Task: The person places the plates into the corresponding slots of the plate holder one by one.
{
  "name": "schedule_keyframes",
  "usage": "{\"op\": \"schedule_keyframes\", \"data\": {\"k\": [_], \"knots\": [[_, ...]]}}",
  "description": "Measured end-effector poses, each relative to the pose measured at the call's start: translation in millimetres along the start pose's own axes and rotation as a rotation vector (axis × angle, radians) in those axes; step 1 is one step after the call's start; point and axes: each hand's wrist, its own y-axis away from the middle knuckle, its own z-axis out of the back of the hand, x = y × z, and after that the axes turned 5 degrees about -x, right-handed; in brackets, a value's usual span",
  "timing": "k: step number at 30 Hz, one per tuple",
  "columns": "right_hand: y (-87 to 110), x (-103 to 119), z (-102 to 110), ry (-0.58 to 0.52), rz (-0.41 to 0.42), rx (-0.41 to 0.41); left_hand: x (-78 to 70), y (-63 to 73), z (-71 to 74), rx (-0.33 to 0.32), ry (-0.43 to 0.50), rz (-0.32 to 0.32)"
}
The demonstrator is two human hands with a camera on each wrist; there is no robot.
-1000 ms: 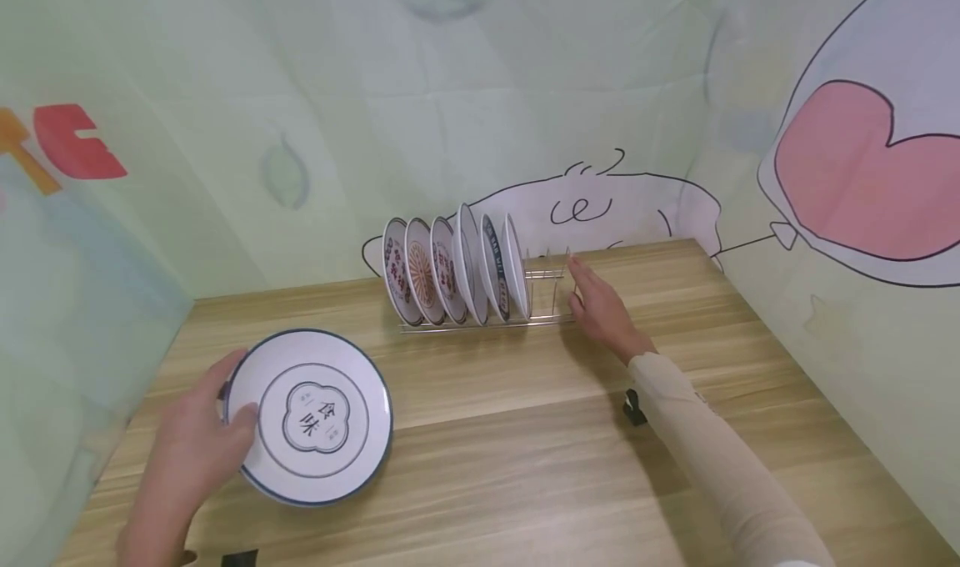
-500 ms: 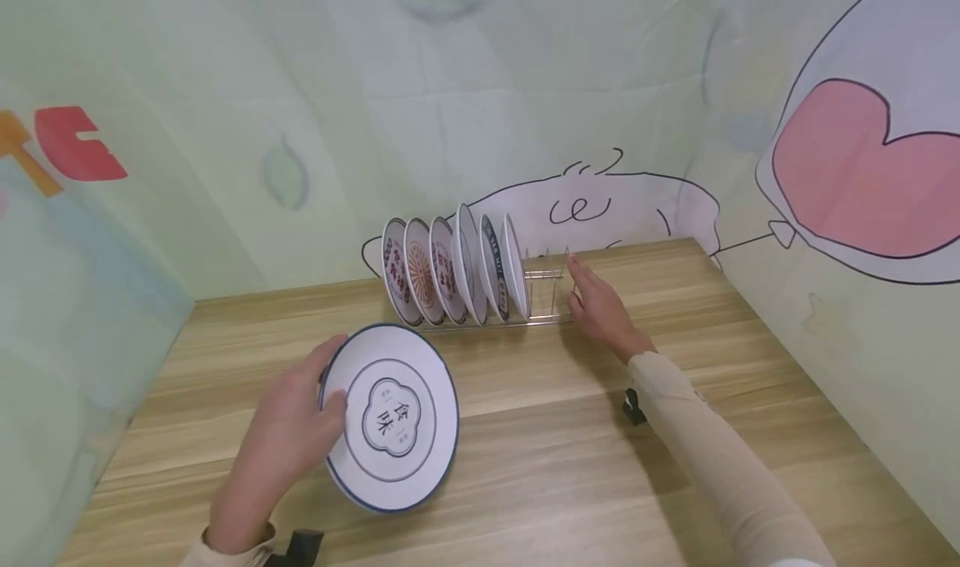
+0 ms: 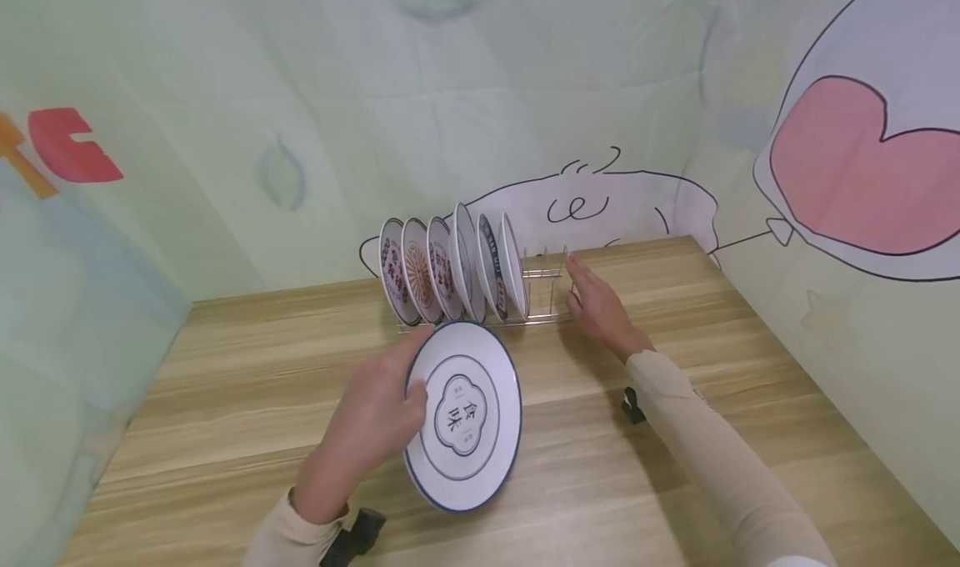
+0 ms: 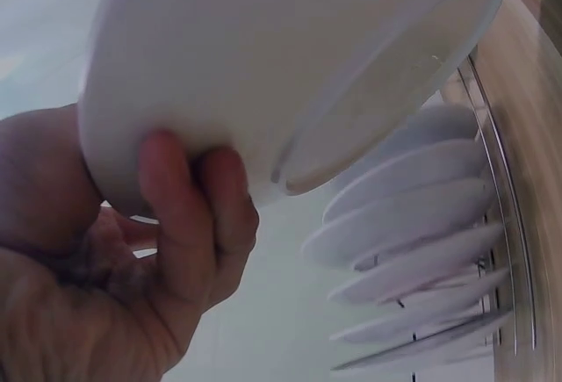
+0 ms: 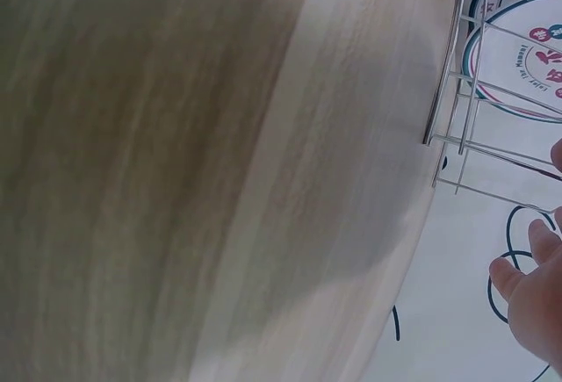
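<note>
A white plate [image 3: 491, 408] with a blue rim and dark lettering in a flower-shaped outline is held tilted above the table by my left hand [image 3: 375, 400]. My thumb lies on its face. In the left wrist view, fingers [image 4: 176, 189] curl against the plate's pale underside [image 4: 228, 57]. My right hand [image 3: 603, 313] touches the right end of a wire dish rack [image 3: 551, 318], its fingers fairly straight; the right wrist view crops most of that hand. Several patterned plates [image 3: 417, 271] stand on edge in the rack, left of my right hand.
The rack stands on a wood-grain table [image 3: 262, 392] near the back wall. Vacant wire slots lie between the rightmost standing plate [image 3: 513, 267] and my right hand. A printed cloth backdrop [image 3: 337, 133] closes off the back and both sides.
My left hand has carried the plate rightward, from the table's left side to just in front of the rack, turning it more edge-on. The right hand has stayed at the rack's end.
</note>
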Motion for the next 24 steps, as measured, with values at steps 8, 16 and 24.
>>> {"op": "schedule_keyframes", "data": {"k": [8,16,24], "knots": [[-1.7,-2,-1,0.019,-0.041,0.032,-20.7,-18.1,-21.8,0.014,0.016,-0.064],[-2.5,-2,-1,0.014,-0.024,0.016,-40.7,-35.5,-39.6,0.027,0.029,-0.130],[-2.3,-1,-1,0.032,-0.048,0.028,-50.5,-56.4,-53.2,-0.010,-0.024,-0.196]]}}
